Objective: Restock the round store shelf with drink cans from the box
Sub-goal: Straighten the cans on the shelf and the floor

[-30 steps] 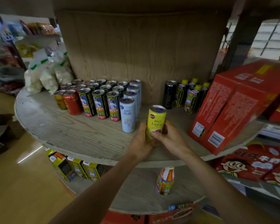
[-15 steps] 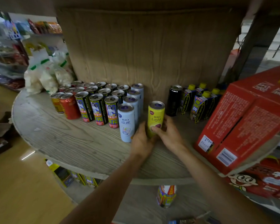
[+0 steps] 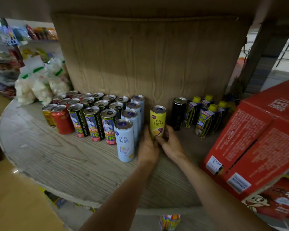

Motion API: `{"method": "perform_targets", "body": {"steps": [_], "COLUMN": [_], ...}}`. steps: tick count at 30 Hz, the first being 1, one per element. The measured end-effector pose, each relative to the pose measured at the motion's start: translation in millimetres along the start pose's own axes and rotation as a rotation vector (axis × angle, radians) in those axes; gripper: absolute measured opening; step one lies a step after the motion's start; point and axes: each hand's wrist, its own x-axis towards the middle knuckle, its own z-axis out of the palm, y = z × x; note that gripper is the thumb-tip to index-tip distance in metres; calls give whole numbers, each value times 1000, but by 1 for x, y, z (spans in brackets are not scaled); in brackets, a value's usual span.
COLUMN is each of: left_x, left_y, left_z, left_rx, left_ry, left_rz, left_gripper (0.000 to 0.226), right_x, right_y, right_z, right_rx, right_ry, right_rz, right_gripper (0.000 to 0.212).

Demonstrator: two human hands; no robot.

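- The yellow RIO Light can (image 3: 158,122) stands upright on the round shelf (image 3: 65,164), just right of the pale blue RIO cans (image 3: 124,140). The left hand (image 3: 148,147) and right hand (image 3: 171,144) curl round its lower half.
- Bare shelf lies in front of those cans, and a black can (image 3: 178,113) stands farther right.
- The hands hide the yellow can's base.

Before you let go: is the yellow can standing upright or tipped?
Upright: yellow can, lid up, label straight. The left hand and right hand hide its base; shelf contact cannot tell.
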Motion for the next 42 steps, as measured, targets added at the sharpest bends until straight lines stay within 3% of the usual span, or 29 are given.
{"method": "perform_targets", "body": {"steps": [13,22,31,42], "left_x": [28,34,39,41], "left_y": [2,1,-1,-10], "left_z": [9,12,14,18], "left_rx": [37,106,218,184], "left_ry": [14,-31,-50,-44], "left_rz": [-72,-18,12,62], "left_gripper": [70,72,69,69], "right_x": [48,59,60,60], "right_y": [6,10,8,8], "right_z": [15,19,20,23], "right_rx": [28,-130,-107,-163], "right_ry": [51,94,172,216], "right_rz": [62,15,62,72], "right_gripper": [43,45,37,37]}}
